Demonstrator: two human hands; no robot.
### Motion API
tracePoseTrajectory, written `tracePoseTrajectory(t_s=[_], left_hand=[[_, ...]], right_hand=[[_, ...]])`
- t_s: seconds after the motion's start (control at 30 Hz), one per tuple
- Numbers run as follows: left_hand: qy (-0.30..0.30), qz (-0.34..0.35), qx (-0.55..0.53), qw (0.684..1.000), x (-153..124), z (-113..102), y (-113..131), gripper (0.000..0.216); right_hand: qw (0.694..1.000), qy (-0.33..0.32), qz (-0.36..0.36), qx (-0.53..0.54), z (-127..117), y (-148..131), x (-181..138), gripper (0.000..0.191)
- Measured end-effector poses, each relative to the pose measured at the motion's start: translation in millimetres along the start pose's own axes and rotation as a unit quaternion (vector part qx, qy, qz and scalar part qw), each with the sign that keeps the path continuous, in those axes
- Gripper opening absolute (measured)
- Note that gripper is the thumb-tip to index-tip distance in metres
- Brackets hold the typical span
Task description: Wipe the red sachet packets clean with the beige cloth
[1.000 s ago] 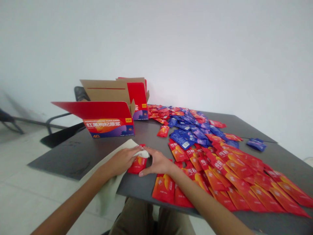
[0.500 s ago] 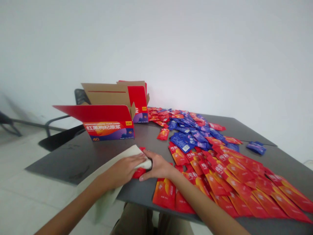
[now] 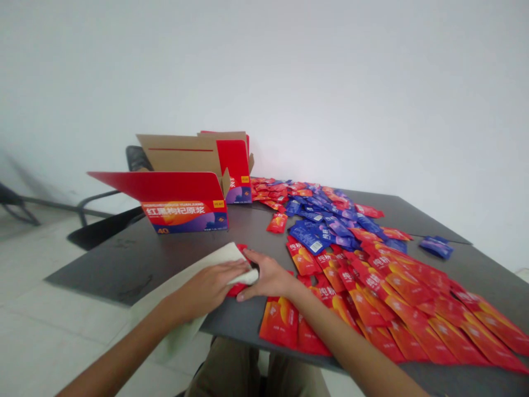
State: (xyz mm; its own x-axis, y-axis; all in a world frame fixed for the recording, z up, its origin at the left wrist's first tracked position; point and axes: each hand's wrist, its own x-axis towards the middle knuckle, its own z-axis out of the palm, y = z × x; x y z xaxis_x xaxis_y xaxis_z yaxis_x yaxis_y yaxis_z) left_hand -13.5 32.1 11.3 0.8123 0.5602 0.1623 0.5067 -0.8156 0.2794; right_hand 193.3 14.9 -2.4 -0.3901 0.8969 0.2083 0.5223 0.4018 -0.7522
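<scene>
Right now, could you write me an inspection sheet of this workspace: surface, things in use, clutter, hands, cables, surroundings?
Surface: dark grey table, with dark marks near its left edge.
Things in use: pale cloth, partly over a red pouch and trailing past the table edge.
Clutter: overlapping red pouches at right; mixed red and blue pouches beyond; one blue pouch apart, far right; open boxes at left.
Hands: left hand on the cloth; right hand at the covered pouch's right side, exact contact unclear.
Cables: nothing seen.
Surroundings: pale wall, tiled floor, black chair.
</scene>
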Motion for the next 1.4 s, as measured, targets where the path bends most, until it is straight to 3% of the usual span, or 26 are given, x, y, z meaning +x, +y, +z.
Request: tracePoseTrajectory(t_s=[0.13, 0.3, 0.47, 0.63, 0.8, 0.97, 1.13, 1.3, 1.4], left_hand=[[0.014, -0.05, 0.016, 0.998, 3, -5, -5, 0.051], [-0.027, 0.035, 0.006, 0.999, -2, 2, 3, 0.053], [0.018, -0.055, 0.024, 0.998, 2, 2, -5, 0.055], [-0.026, 0.029, 0.012, 0.999, -2, 2, 6, 0.052], [0.017, -0.054, 0.021, 0.998, 2, 0, -2, 0.054], [-0.023, 0.038, 0.01, 0.999, -1, 4, 4, 0.053], [0.025, -0.048, 0.013, 0.998, 3, 0, -1, 0.052], [-0.013, 0.034, 0.014, 0.999, -2, 6, 3, 0.052], [0.005, -0.005, 0.011, 1.0, -2, 5, 1, 0.053]], right_hand=[[1.0, 0.004, -0.005, 0.01, 0, 1, 0, 0.098], [1.0, -0.005, -0.012, 0.009, 0, 1, 0, 0.101], [1.0, 0.001, 0.005, 0.005, 0, -1, 0, 0.097], [1.0, -0.008, 0.008, -0.003, -1, -2, 0, 0.104], [1.0, -0.001, -0.005, 0.002, 0, -1, 0, 0.096], [1.0, -0.005, 0.005, -0.017, 1, 4, 1, 0.105], [1.0, -0.003, -0.029, -0.004, 0, 0, 0, 0.091], [1.0, -0.001, -0.003, -0.01, 1, 1, 1, 0.1], [1.0, 0.003, -0.009, -0.003, 1, 1, 1, 0.097]])
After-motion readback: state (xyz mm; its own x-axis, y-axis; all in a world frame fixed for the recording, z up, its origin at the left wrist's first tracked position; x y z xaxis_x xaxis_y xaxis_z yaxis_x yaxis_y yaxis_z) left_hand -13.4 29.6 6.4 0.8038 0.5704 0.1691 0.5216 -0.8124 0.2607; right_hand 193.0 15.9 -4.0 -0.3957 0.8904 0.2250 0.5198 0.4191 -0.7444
